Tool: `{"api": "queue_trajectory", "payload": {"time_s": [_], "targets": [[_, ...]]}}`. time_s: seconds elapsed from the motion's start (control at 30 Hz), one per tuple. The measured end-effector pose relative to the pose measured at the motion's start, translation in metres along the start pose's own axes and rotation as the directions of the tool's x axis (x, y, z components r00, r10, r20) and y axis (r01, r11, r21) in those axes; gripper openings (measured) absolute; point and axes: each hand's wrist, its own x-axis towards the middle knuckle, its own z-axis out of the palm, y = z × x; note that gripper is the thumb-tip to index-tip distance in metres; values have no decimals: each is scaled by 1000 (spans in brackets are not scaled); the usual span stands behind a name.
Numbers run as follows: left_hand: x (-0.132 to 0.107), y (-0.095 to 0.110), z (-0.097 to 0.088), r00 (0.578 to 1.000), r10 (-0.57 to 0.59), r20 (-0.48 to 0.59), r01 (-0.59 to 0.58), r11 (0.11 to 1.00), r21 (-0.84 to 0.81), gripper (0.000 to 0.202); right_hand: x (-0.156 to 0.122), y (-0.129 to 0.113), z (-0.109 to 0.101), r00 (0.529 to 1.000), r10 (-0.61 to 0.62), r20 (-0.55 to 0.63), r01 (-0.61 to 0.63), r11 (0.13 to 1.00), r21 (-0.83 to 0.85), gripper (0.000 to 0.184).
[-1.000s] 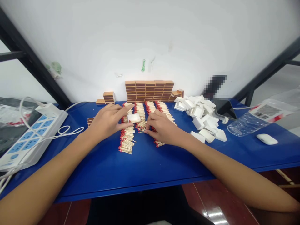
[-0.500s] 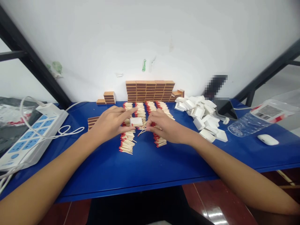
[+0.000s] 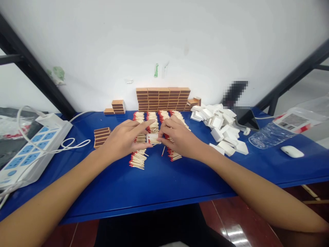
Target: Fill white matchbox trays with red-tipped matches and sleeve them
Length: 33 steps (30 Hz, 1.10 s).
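Observation:
A small white matchbox tray [image 3: 153, 136] with matches in it lies between my hands, in front of the rows of red-tipped matches. My left hand [image 3: 128, 136] holds the tray, with the index finger beyond it and the thumb along its near side. At the tray's right end, my right hand [image 3: 178, 138] has thumb and fingers pinched together on some matches, mostly hidden by the fingertips. One loose match [image 3: 163, 151] lies on the table just below the right hand. Bundles of matches [image 3: 138, 159] spread out in front of and behind both hands.
Stacked brown matchboxes [image 3: 163, 99] stand against the wall, with a smaller stack [image 3: 118, 107] to their left. More matchbox sleeves [image 3: 102, 137] sit beside my left wrist. White trays [image 3: 226, 128] are heaped at right, near a plastic bottle [image 3: 277, 130]. A power strip [image 3: 33, 154] lies at left.
The tray has shifted slightly nearer and to the right. My right fingers have come up to its end, and the matches at their tips now lie in the tray. One match lies loose below.

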Motion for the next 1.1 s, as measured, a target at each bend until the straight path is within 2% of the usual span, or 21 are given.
{"api": "queue_trajectory", "payload": {"time_s": [0.23, 0.43, 0.57, 0.73, 1.1], "targets": [[-1, -5, 0, 1000, -22, 0, 21, 1000, 20, 73, 0, -1, -8, 1000, 1, 4, -1, 1000, 13, 9], [-4, -20, 0, 997, -74, -19, 75, 992, 106, 72, -5, 2, -16, 977, -35, 212, 17, 996, 88, 11], [-4, -20, -2, 998, -60, -24, 62, 991, 116, 73, -6, -3, -15, 954, -30, 298, -6, 993, 118, 13], [-3, -17, -3, 1000, -15, -27, 18, 991, 130, 75, -6, -6, -16, 951, -44, 305, 1, 990, 140, 15], [-3, -18, -3, 999, -36, -28, 40, 987, 154, 70, -2, -3, -21, 937, -64, 343, 12, 989, 150, 13]]}}
